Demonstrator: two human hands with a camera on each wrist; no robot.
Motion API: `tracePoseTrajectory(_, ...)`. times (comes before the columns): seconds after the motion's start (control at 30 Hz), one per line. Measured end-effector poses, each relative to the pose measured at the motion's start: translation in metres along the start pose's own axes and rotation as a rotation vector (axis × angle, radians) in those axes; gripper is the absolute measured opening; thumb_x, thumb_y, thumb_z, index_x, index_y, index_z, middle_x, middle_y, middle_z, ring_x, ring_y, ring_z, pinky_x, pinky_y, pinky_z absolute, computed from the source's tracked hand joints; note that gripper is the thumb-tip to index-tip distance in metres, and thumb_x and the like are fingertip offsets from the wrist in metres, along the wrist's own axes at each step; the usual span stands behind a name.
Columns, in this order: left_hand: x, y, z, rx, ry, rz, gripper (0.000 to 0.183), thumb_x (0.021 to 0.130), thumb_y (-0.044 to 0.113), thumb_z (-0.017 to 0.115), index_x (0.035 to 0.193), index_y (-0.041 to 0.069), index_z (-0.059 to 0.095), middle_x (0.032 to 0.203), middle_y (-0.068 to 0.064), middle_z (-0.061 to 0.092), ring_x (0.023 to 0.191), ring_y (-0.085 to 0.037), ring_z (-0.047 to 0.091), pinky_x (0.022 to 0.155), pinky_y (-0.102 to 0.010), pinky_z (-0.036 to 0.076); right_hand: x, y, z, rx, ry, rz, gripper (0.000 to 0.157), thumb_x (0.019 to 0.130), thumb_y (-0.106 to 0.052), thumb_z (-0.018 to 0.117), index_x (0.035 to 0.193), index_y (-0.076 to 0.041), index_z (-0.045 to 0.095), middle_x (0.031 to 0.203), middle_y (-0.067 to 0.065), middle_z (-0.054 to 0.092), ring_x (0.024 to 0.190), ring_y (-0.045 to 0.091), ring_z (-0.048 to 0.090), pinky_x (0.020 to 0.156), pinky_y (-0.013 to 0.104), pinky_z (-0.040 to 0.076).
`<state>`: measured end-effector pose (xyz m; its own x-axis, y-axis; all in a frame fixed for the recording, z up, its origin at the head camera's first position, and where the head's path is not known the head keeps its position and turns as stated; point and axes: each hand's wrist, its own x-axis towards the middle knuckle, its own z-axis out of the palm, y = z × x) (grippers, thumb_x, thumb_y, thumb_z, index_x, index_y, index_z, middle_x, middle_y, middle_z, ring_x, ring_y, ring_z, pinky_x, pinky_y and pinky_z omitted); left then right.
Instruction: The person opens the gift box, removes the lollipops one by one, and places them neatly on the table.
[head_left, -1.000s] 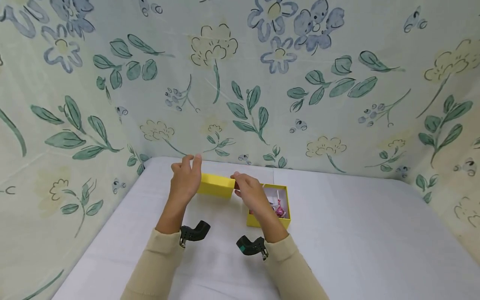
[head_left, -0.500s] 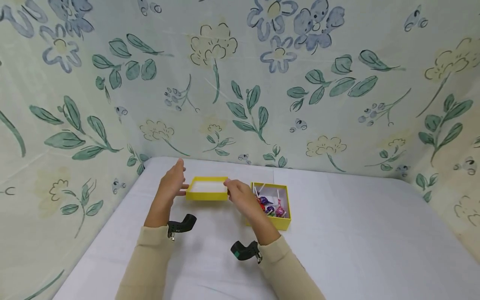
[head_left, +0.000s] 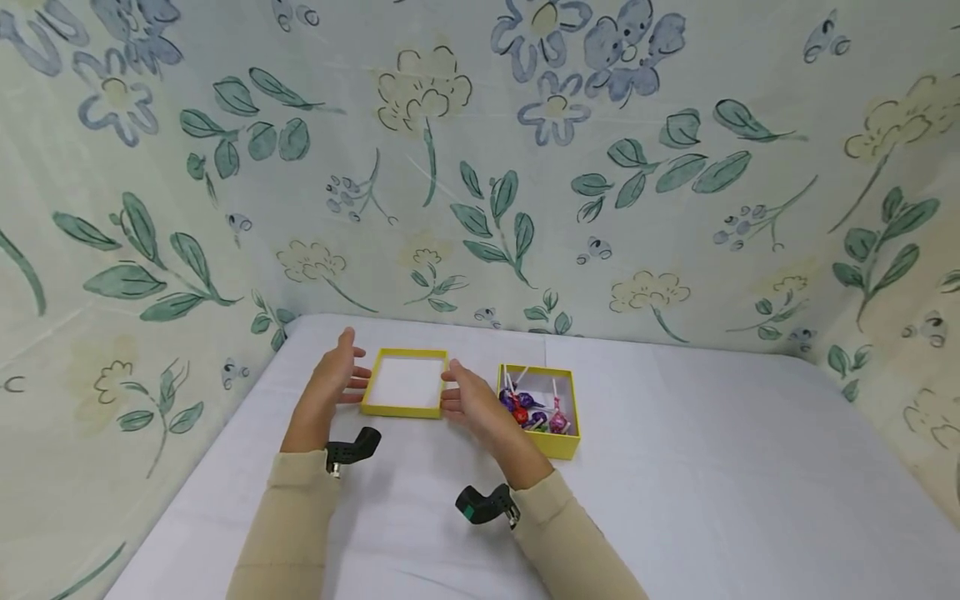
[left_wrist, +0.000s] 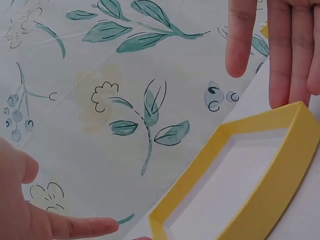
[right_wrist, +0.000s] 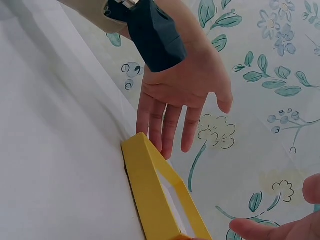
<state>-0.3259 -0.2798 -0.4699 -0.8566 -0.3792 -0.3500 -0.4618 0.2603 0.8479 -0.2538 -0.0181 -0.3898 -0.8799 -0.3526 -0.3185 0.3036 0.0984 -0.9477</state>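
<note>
A shallow yellow box lid (head_left: 408, 412) lies on the white-covered table with its white inside facing up. My left hand (head_left: 332, 377) stands at its left side, fingers extended toward the edge. On the opposite side is my right hand (head_left: 477, 402), its straight fingers right at the lid's right edge. In the left wrist view, extended fingers (left_wrist: 281, 55) of my right hand overlap the corner of the lid (left_wrist: 275, 185). The right wrist view shows my left hand (right_wrist: 180, 90) with its palm visible and fingertips close to the lid's far end.
Just right of my right hand stands a yellow box (head_left: 553, 447) holding several wrapped lollipops (head_left: 527, 402), some sticks poking up. The white tablecloth (head_left: 712, 467) extends to the right. A floral fabric backdrop (head_left: 525, 217) rises behind the table and along its sides.
The lid was tilted up between my hands and now lies flat on the table, inside up. My left hand has moved left and lower, and my right hand's fingers have released the lid.
</note>
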Motion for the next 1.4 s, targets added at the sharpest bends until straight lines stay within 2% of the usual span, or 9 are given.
tracePoseTrajectory(0.33, 0.0, -0.003, -0.003, 0.021, -0.026, 0.024, 0.105, 0.077, 0.086, 0.005, 0.142, 0.014, 0.044, 0.118, -0.016, 0.059, 0.099, -0.031, 0.061, 0.07, -0.041, 0.056, -0.002, 0.0, -0.001, -0.007, -0.016, 0.015, 0.062, 0.101, -0.049, 0.033, 0.139, -0.002, 0.044, 0.13, 0.025, 0.049, 0.117, 0.035, 0.053, 0.103, 0.046, 0.041)
tracePoseTrajectory(0.4, -0.013, 0.005, -0.004, 0.039, -0.01, 0.028, 0.102, 0.08, 0.084, 0.006, 0.14, 0.013, 0.046, 0.116, -0.015, 0.061, 0.095, -0.028, 0.062, 0.065, -0.035, 0.054, -0.002, 0.0, -0.002, 0.002, -0.018, 0.005, 0.062, 0.101, -0.048, 0.033, 0.14, -0.001, 0.043, 0.131, 0.027, 0.048, 0.119, 0.037, 0.052, 0.104, 0.047, 0.041)
tracePoseTrajectory(0.5, -0.05, 0.027, -0.008, 0.082, 0.029, 0.064, 0.093, 0.088, 0.075, 0.005, 0.138, 0.009, 0.049, 0.117, -0.017, 0.061, 0.092, -0.025, 0.061, 0.068, -0.036, 0.05, -0.005, -0.002, -0.005, 0.006, -0.024, -0.024, 0.062, 0.102, -0.047, 0.034, 0.14, 0.001, 0.041, 0.133, 0.028, 0.046, 0.121, 0.038, 0.051, 0.104, 0.047, 0.04)
tracePoseTrajectory(0.57, -0.079, 0.045, -0.009, 0.117, 0.085, 0.1, 0.084, 0.093, 0.066, 0.006, 0.136, 0.009, 0.051, 0.121, -0.017, 0.06, 0.099, -0.027, 0.059, 0.078, -0.042, 0.048, -0.008, -0.006, -0.009, -0.008, -0.027, -0.047, 0.062, 0.102, -0.046, 0.034, 0.141, 0.002, 0.04, 0.135, 0.028, 0.046, 0.122, 0.038, 0.05, 0.104, 0.045, 0.041)
tracePoseTrajectory(0.63, -0.097, 0.056, -0.007, 0.156, 0.128, 0.177, 0.078, 0.097, 0.059, 0.008, 0.136, 0.008, 0.052, 0.131, -0.019, 0.055, 0.113, -0.033, 0.054, 0.094, -0.051, 0.041, -0.011, -0.011, -0.015, -0.033, -0.03, -0.073, 0.063, 0.101, -0.048, 0.034, 0.141, 0.001, 0.04, 0.136, 0.026, 0.047, 0.122, 0.036, 0.051, 0.102, 0.043, 0.043)
tracePoseTrajectory(0.77, -0.115, 0.068, 0.005, 0.195, 0.183, 0.363, 0.071, 0.099, 0.053, 0.013, 0.135, 0.008, 0.053, 0.141, -0.019, 0.047, 0.129, -0.039, 0.041, 0.105, -0.055, 0.031, -0.019, -0.024, -0.029, -0.057, -0.021, -0.139, 0.063, 0.1, -0.051, 0.036, 0.139, -0.004, 0.043, 0.133, 0.02, 0.052, 0.121, 0.033, 0.055, 0.098, 0.038, 0.047)
tracePoseTrajectory(0.9, -0.122, 0.07, 0.021, 0.157, 0.205, 0.483, 0.065, 0.1, 0.051, 0.021, 0.132, 0.008, 0.056, 0.138, -0.019, 0.047, 0.129, -0.037, 0.041, 0.104, -0.056, 0.032, -0.024, -0.03, -0.044, 0.009, -0.016, -0.196, 0.058, 0.099, -0.049, 0.04, 0.137, -0.005, 0.046, 0.13, 0.017, 0.056, 0.119, 0.032, 0.056, 0.095, 0.037, 0.049)
tracePoseTrajectory(1.07, -0.124, 0.07, 0.045, 0.133, 0.187, 0.524, 0.054, 0.101, 0.044, 0.028, 0.128, 0.009, 0.059, 0.135, -0.017, 0.049, 0.127, -0.035, 0.044, 0.103, -0.055, 0.035, -0.028, -0.031, -0.063, 0.057, 0.01, -0.219, 0.055, 0.1, -0.048, 0.041, 0.134, -0.007, 0.049, 0.129, 0.015, 0.059, 0.117, 0.029, 0.059, 0.093, 0.036, 0.05)
tracePoseTrajectory(1.4, -0.135, 0.087, 0.095, 0.042, 0.101, 0.595, 0.045, 0.101, 0.041, 0.032, 0.123, 0.013, 0.061, 0.122, -0.011, 0.058, 0.116, -0.028, 0.054, 0.098, -0.048, 0.044, -0.042, -0.037, -0.098, -0.14, 0.015, -0.233, 0.05, 0.101, -0.047, 0.036, 0.132, -0.009, 0.049, 0.129, 0.015, 0.058, 0.116, 0.026, 0.059, 0.096, 0.037, 0.048)
